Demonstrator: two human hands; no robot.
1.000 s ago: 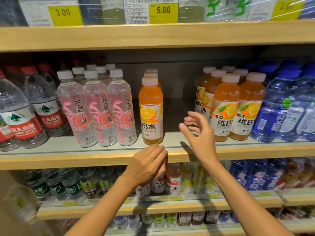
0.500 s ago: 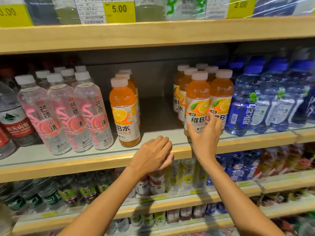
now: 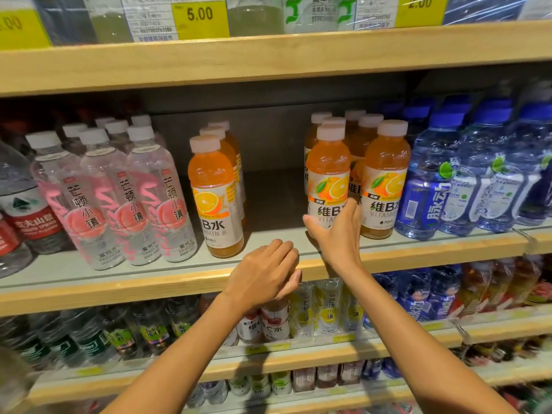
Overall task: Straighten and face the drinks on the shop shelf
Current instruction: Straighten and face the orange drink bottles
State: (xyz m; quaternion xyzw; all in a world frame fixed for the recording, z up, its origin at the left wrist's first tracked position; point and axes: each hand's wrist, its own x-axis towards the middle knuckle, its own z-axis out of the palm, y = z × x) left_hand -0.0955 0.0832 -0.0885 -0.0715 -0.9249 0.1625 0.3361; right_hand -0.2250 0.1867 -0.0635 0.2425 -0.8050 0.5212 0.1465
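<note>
The person's right hand [image 3: 337, 237] is up on the middle shelf [image 3: 119, 289], wrapped round the lower part of an orange vitamin B bottle [image 3: 328, 174]. The thumb lies against the bottle's left side and the fingers run up the right edge of its label, into the gap beside the neighbouring orange bottle [image 3: 385, 174]. The held bottle stands upright at the front left of its cluster, label facing outward, with more pale-capped orange bottles lined up behind it.

The left hand [image 3: 264, 273] hovers in front of the shelf's wooden lip, just left of the right wrist. Its fingers are loosely bent and hold nothing.

To the left, past a bare stretch of grey shelf board, a single-file row of orange bottles [image 3: 213, 186] stands apart from the cluster, and its front label is turned slightly to the left. Left of that row are clear bottles with pink labels [image 3: 149, 198], and at the far left are water bottles with red labels [image 3: 33, 216]. Blue-capped bottles [image 3: 430, 180] crowd close against the right side of the orange cluster.

Above, a yellow price tag reading 5.00 [image 3: 200, 14] sits on the upper shelf. Below the hands, the lower shelf carries clear bottles with yellow labels [image 3: 328, 312] among others.
</note>
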